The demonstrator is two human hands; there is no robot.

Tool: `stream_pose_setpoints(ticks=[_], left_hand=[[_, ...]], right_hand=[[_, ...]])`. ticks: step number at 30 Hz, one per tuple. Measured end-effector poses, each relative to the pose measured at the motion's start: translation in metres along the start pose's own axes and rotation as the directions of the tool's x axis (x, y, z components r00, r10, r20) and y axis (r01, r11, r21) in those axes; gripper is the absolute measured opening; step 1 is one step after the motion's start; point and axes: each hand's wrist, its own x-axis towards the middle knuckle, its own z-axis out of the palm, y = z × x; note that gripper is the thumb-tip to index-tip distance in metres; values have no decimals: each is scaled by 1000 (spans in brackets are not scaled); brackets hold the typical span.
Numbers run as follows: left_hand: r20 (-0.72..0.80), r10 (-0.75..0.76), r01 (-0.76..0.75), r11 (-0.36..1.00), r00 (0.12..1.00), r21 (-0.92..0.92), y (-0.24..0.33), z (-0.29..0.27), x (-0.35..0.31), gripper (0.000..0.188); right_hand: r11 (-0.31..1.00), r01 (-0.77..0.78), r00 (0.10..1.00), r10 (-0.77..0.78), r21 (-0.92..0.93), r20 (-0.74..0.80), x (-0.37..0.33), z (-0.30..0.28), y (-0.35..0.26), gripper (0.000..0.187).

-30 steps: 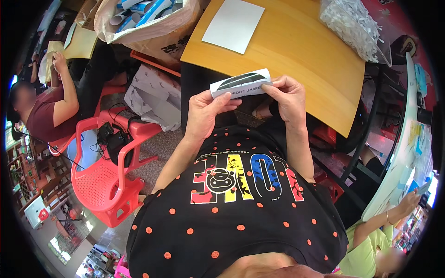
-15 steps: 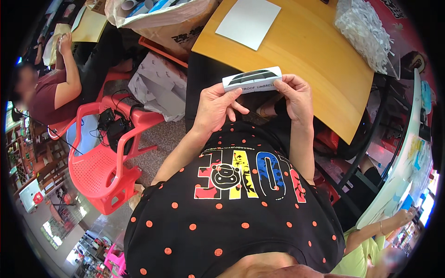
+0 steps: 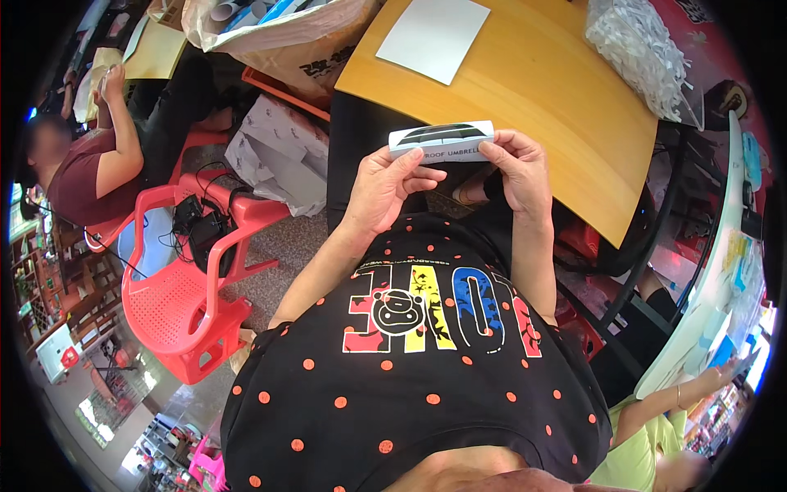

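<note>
Between my two hands is a small light-coloured umbrella box (image 3: 443, 141), long and narrow, with a dark umbrella picture and printing on its sides. My left hand (image 3: 382, 189) pinches its left end, thumb on the printed side, with the other fingers partly curled below. At the right end, my right hand (image 3: 520, 174) grips it between thumb and fingers. The box is level, held in the air just off the near edge of the yellow wooden table (image 3: 525, 90). Its underside and back are hidden.
A white sheet (image 3: 433, 39) lies on the table, and a clear bag of white strips (image 3: 639, 61) sits at its far right. Left are a big sack (image 3: 279, 41), a white carton (image 3: 279, 156) and a red plastic chair (image 3: 176, 303) holding black cables. Other people sit left and lower right.
The box has levelled out slightly and shifted a little left in view, still between both hands. My left fingers have curled a bit differently beneath it.
</note>
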Motion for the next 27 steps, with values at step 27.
stream_pose_setpoints(ticks=[27], left_hand=[[10, 101, -102, 989, 995, 105, -1, -5, 7, 28]], right_hand=[[990, -125, 992, 125, 71, 12, 0, 11, 0, 13]])
